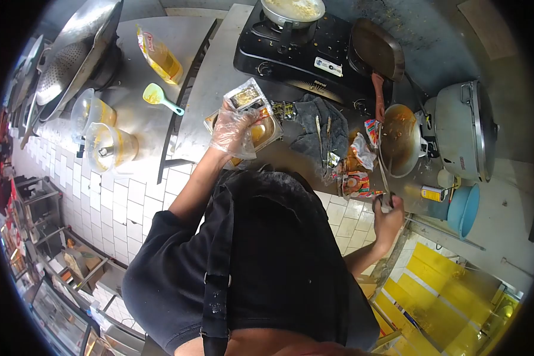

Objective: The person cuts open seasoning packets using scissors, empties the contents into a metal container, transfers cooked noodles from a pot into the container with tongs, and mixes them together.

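My left hand, in a clear plastic glove, is closed on a clear plastic food tray with dark and yellowish contents. Just beneath it, another clear container with yellowish food shows in part. My bare right hand is closed around the handles of scissors, whose blades point away from me. Beside the blades lie torn red-and-white packets and a pan with reddish-brown residue. Metal tongs rest on a dark grey cloth between my hands.
A black gas stove holds a pan of food and a brown square pan. A large pot and blue basin stand right. Leftward are a green spoon, yellow bag and plastic jugs.
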Available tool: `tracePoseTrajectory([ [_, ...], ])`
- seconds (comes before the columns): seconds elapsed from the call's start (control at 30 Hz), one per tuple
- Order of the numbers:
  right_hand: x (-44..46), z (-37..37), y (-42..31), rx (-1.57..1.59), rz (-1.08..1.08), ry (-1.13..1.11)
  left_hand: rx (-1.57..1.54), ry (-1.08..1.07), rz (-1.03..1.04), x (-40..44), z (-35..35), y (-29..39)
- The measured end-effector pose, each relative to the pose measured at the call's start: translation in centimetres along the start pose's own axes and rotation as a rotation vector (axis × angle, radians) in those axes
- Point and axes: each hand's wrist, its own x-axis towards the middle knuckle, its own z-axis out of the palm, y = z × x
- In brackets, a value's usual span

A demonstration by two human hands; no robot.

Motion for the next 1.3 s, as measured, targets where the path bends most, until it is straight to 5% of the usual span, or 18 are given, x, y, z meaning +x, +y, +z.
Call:
tracePoseTrajectory([
  [0.17,0.4,5.3,-8.9,0.966,-0.242,-0.515,-0.039,-0.022,0.060,-0.3,-0.1,-0.5],
  [0.4,-0.5,10.6,-17.2,1.148,-0.340,-1.194,0.118,0.013,0.168,-2.0,-2.5,-0.3],
  [1.3,-0.5,12.6,-20.7,1.011,-0.493,-1.101,0.123,-0.018,0.204,-4.1,-3.9,0.3],
])
